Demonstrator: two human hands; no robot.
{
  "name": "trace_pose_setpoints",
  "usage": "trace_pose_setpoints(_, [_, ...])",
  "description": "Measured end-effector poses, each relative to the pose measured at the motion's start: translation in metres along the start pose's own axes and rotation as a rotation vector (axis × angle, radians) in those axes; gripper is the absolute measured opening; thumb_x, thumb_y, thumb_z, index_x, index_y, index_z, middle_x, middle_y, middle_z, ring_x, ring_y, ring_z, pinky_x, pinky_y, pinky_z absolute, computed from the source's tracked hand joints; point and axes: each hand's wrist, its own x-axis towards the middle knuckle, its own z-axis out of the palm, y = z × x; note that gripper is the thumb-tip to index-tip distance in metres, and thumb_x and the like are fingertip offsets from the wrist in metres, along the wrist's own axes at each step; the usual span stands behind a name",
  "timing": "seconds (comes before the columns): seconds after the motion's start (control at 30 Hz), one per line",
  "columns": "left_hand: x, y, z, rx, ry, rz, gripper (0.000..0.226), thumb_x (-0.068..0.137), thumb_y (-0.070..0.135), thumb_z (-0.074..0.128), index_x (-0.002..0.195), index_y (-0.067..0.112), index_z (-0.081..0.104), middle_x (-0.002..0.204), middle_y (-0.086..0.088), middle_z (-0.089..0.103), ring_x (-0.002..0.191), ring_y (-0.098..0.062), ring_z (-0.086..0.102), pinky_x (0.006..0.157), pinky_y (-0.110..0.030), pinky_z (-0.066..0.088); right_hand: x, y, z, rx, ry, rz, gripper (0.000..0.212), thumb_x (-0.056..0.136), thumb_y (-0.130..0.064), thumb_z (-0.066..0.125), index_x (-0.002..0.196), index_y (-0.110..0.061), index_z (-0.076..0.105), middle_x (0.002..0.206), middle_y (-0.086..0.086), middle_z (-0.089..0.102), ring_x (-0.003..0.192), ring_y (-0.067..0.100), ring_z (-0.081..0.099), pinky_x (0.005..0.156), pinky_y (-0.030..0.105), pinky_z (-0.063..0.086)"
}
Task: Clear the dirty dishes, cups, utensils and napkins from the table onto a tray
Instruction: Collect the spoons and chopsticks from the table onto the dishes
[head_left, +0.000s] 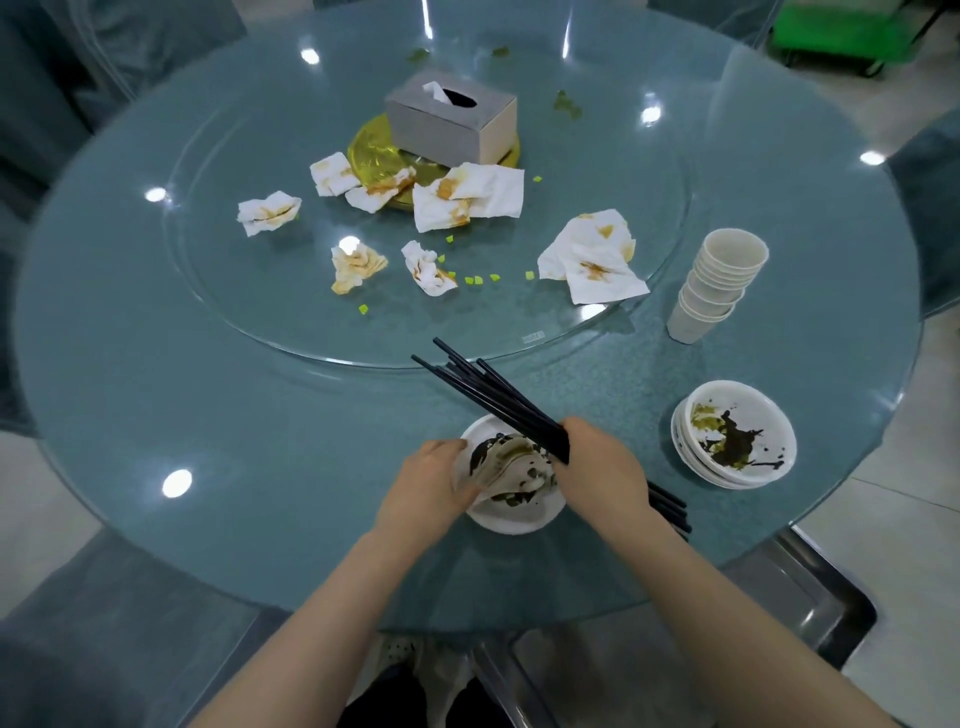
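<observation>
Right hand (597, 467) closed round a bundle of black chopsticks (488, 395), fingers wrapped about the lower part, tips fanning up and to the left over the glass worktop (208, 415), butt ends poking out behind the wrist. Left hand (431, 483) gripping the left rim of a small white dish (511, 514) near the front edge, fingers curled over a soiled napkin (506, 462) lying in it (dark sauce smeared across both). To the right, a stack of white sauce dishes (735, 436), the top one streaked with dark and green residue. Farther back on the right, a leaning stack of white paper cups (719, 286), just outside the rim of the glass turntable (260, 322). On the turntable, several crumpled stained napkins (595, 260), scattered small green bits (474, 280), and a grey tissue box (452, 124) resting on a gold disc (371, 150) at the centre. No tray identifiable in view.
</observation>
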Motion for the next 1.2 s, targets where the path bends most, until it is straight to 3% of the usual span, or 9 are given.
trace_pose_setpoints(0.1, [-0.004, -0.015, -0.013, -0.05, 0.04, -0.056, 0.057, 0.086, 0.034, 0.067, 0.137, 0.017, 0.048, 0.132, -0.004, 0.053, 0.119, -0.02, 0.051, 0.098, -0.028, 0.037, 0.005, -0.012, 0.0, -0.026, -0.002, -0.036, 0.008, 0.089, -0.026, 0.055, 0.094, -0.022, 0.049, 0.08, -0.005, 0.055, 0.072, 0.016, 0.054, 0.06, 0.03, 0.043])
trace_pose_setpoints(0.23, [-0.018, -0.047, -0.034, -0.092, 0.106, -0.164, 0.049, 0.086, 0.027, 0.067, 0.131, 0.013, 0.054, 0.127, -0.007, 0.058, 0.115, -0.021, 0.054, 0.096, -0.026, 0.038, 0.015, -0.032, 0.003, -0.116, -0.001, -0.164, 0.008, 0.089, -0.019, 0.054, 0.088, -0.023, 0.046, 0.075, -0.007, 0.051, 0.068, 0.015, 0.052, 0.055, 0.028, 0.036])
trace_pose_setpoints(0.43, [-0.047, -0.096, -0.055, -0.207, 0.183, -0.35, 0.039, 0.086, 0.016, 0.068, 0.123, 0.005, 0.06, 0.121, -0.014, 0.063, 0.111, -0.026, 0.059, 0.096, -0.031, 0.042, 0.048, -0.067, 0.009, -0.413, -0.001, -0.344, 0.018, 0.084, -0.008, 0.053, 0.096, -0.021, 0.051, 0.082, -0.004, 0.054, 0.084, 0.022, 0.058, 0.076, 0.035, 0.034])
trace_pose_setpoints(0.57, [-0.066, -0.115, -0.058, -0.258, 0.216, -0.432, 0.039, 0.087, 0.014, 0.067, 0.124, 0.004, 0.059, 0.124, -0.015, 0.062, 0.114, -0.027, 0.058, 0.097, -0.031, 0.041, 0.071, -0.078, 0.014, -0.521, -0.077, -0.352, 0.021, 0.085, -0.008, 0.054, 0.104, -0.018, 0.053, 0.098, 0.001, 0.06, 0.095, 0.025, 0.058, 0.086, 0.038, 0.039])
trace_pose_setpoints(0.7, [-0.079, -0.131, -0.062, -0.267, 0.159, -0.477, 0.048, 0.089, 0.018, 0.065, 0.133, 0.008, 0.052, 0.135, -0.01, 0.055, 0.124, -0.021, 0.051, 0.1, -0.028, 0.037, 0.085, -0.093, 0.024, -0.536, -0.1, -0.375, 0.02, 0.084, -0.006, 0.054, 0.101, -0.018, 0.052, 0.099, 0.002, 0.061, 0.097, 0.025, 0.057, 0.08, 0.036, 0.038])
trace_pose_setpoints(0.9, [-0.079, -0.142, -0.068, -0.248, 0.121, -0.471, 0.062, 0.088, 0.02, 0.066, 0.143, 0.008, 0.039, 0.145, -0.008, 0.042, 0.131, -0.02, 0.041, 0.104, -0.025, 0.03, 0.094, -0.101, 0.033, -0.51, -0.174, -0.358, 0.023, 0.091, -0.021, 0.057, 0.114, -0.019, 0.057, 0.113, 0.005, 0.06, 0.106, 0.028, 0.055, 0.083, 0.037, 0.039])
trace_pose_setpoints(1.03, [-0.079, -0.147, -0.069, -0.278, 0.115, -0.501, 0.062, 0.089, 0.024, 0.065, 0.143, 0.012, 0.038, 0.144, -0.006, 0.043, 0.128, -0.021, 0.045, 0.104, -0.032, 0.036, 0.097, -0.097, 0.032, -0.445, -0.213, -0.297, 0.044, 0.087, -0.04, 0.064, 0.125, -0.023, 0.053, 0.122, 0.003, 0.056, 0.116, 0.027, 0.051, 0.094, 0.041, 0.042])
trace_pose_setpoints(1.2, [-0.081, -0.152, -0.074, -0.287, 0.112, -0.518, 0.063, 0.089, 0.028, 0.065, 0.144, 0.015, 0.037, 0.145, -0.006, 0.043, 0.129, -0.022, 0.044, 0.103, -0.035, 0.038, 0.096, -0.096, 0.031, -0.413, -0.225, -0.271, 0.061, 0.079, -0.058, 0.066, 0.128, -0.025, 0.05, 0.122, 0.001, 0.055, 0.116, 0.025, 0.051, 0.093, 0.04, 0.042])
